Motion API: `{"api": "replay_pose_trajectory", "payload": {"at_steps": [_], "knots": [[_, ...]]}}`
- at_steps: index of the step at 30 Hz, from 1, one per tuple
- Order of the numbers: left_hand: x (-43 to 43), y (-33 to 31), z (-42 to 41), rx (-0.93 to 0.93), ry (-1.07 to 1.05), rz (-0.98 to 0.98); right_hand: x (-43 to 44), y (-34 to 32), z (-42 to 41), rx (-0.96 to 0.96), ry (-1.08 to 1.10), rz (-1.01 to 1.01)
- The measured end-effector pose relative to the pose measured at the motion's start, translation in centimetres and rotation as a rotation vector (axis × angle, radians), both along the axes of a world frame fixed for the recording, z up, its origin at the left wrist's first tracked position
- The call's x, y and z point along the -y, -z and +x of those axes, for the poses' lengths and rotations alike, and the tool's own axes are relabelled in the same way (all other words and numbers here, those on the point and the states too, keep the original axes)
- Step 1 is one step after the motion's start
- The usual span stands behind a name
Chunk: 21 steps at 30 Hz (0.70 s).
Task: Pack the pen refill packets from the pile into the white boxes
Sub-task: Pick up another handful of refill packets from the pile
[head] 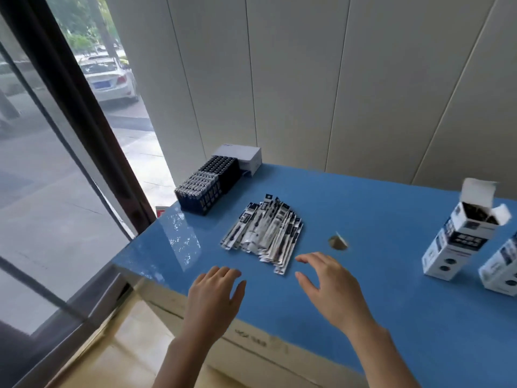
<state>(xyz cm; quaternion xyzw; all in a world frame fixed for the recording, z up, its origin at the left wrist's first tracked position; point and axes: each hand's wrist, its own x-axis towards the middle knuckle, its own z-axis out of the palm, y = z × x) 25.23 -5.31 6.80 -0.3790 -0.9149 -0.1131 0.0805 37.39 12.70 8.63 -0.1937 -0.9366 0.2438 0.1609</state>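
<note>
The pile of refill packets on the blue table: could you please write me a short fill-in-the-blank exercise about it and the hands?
1. The pile of refill packets lies on a ____ table.
2. The left hand and right hand are both ____, holding nothing.
3. The open white box stands to the ____ of the pile.

Missing words: blue; open; right

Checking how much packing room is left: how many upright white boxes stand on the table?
2. An open box, flaps up, stands at the right; a second box beside it is cut off by the frame edge. More may lie out of view.
</note>
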Motion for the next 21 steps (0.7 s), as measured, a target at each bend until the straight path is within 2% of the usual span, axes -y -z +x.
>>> {"api": "replay_pose_trajectory", "payload": {"at_steps": [4, 8, 21], "knots": [[3.2, 0.2, -2.5, -0.005, 0.052, -0.027, 3.3, 0.8, -2.4, 0.028, 0.059, -0.047], [3.6, 0.3, -4.4, 0.071, 0.090, -0.022, 3.8, 1.6, -4.1, 0.079, 0.137, -0.088], [-3.5, 2.9, -13.6, 0.107, 0.109, -0.014, -2.1, 6.7, -12.4, 0.292, 0.496, -0.264]]}}
